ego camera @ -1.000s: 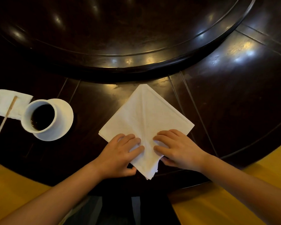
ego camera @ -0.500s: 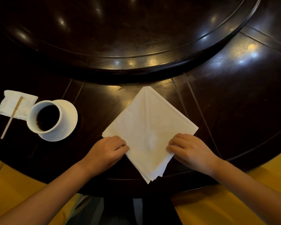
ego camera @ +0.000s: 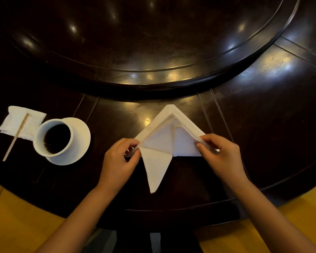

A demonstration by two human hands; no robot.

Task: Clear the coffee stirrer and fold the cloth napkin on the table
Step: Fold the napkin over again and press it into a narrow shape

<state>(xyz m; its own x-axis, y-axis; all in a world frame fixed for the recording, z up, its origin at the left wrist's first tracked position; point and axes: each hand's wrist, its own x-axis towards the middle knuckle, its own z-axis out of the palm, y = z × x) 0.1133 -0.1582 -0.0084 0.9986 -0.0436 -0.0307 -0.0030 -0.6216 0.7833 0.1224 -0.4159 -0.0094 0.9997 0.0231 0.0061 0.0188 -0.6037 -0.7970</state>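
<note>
Now 2 hands at the white napkin (ego camera: 167, 141), left hand (ego camera: 117, 161) pinching its left corner between thumb and curled fingers, right hand (ego camera: 221, 156) pinching the right corner likewise.

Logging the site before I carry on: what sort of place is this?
Probably a restaurant dining table: a dark round table with a raised turntable, a cup of coffee on a saucer, and a cloth napkin.

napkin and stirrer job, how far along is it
Done: the coffee stirrer lies on a paper tissue left of the coffee cup. In hand: the left hand and right hand pinch the side corners of the half-folded cloth napkin. Left: one pointed flap hangs toward the table edge, unfolded.
</note>
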